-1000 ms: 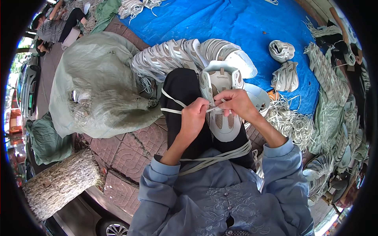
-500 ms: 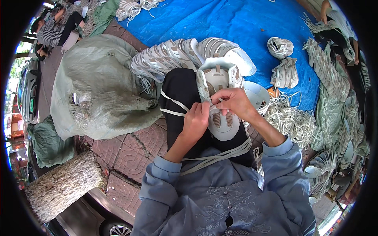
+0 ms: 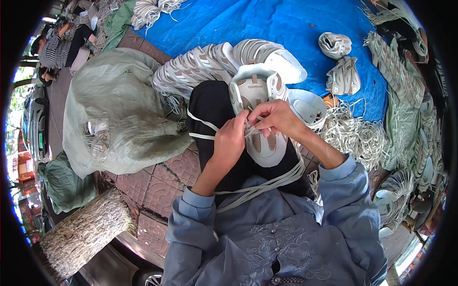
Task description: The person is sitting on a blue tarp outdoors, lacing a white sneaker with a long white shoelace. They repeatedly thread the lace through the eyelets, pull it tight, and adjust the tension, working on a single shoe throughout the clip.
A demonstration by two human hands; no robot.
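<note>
On the left, the white lace [image 3: 202, 136] loops over my knee [image 3: 206, 102] into my left hand [image 3: 230, 136], whose fingers close on it; it should run flat, untwisted. The shoe [image 3: 267, 156] lies toe toward me on my right leg [image 3: 285, 165], best held steady; my right hand [image 3: 277, 117] pinches over it, on what I cannot tell.

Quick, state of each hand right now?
Left hand: closed, fingertips over the shoe; what it pinches is hidden.
Right hand: closed, thumb and finger pinching a white lace.
</note>
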